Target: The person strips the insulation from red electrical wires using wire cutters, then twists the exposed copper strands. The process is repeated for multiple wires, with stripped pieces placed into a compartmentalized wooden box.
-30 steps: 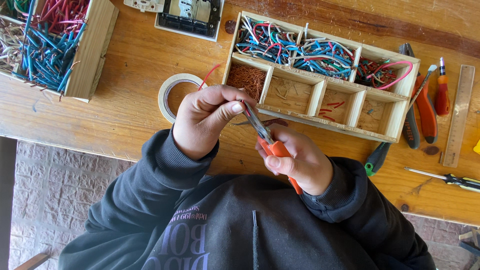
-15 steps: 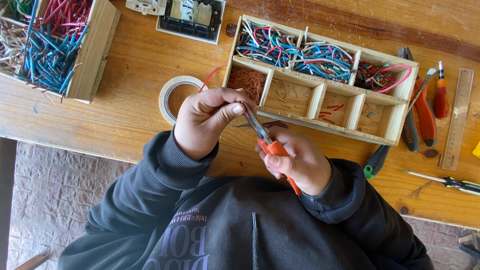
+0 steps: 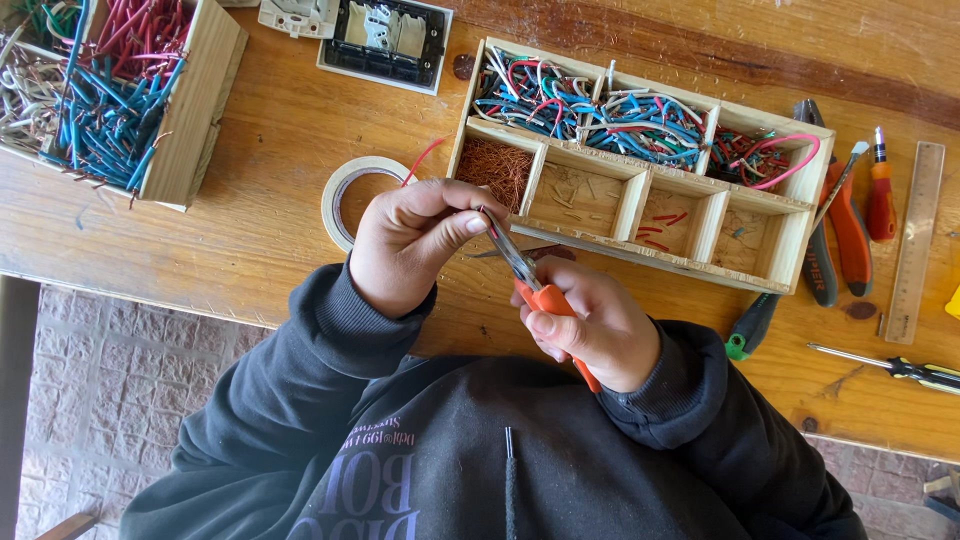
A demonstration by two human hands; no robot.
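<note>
My right hand (image 3: pixel 585 325) grips orange-handled pliers (image 3: pixel 530 280) whose metal jaws point up and left. My left hand (image 3: pixel 415 240) pinches a thin red wire (image 3: pixel 425 155) right at the jaw tips; the wire curves up past my fingers toward the tape roll. Both hands hover over the front edge of the wooden bench, just in front of a wooden divided tray (image 3: pixel 600 235). The wire end inside my fingers is hidden.
The tray holds coloured wire pieces in its back cells and copper strands (image 3: pixel 495 170) in one front cell. A masking tape roll (image 3: pixel 345 185) lies left. A wooden box of wires (image 3: pixel 195 110), a wall socket plate (image 3: pixel 385 40), pliers, screwdrivers (image 3: pixel 900 368) and a ruler (image 3: pixel 915 240) surround.
My hands have stayed nearly in place; the pliers and left fingers shifted only slightly against the wire.
</note>
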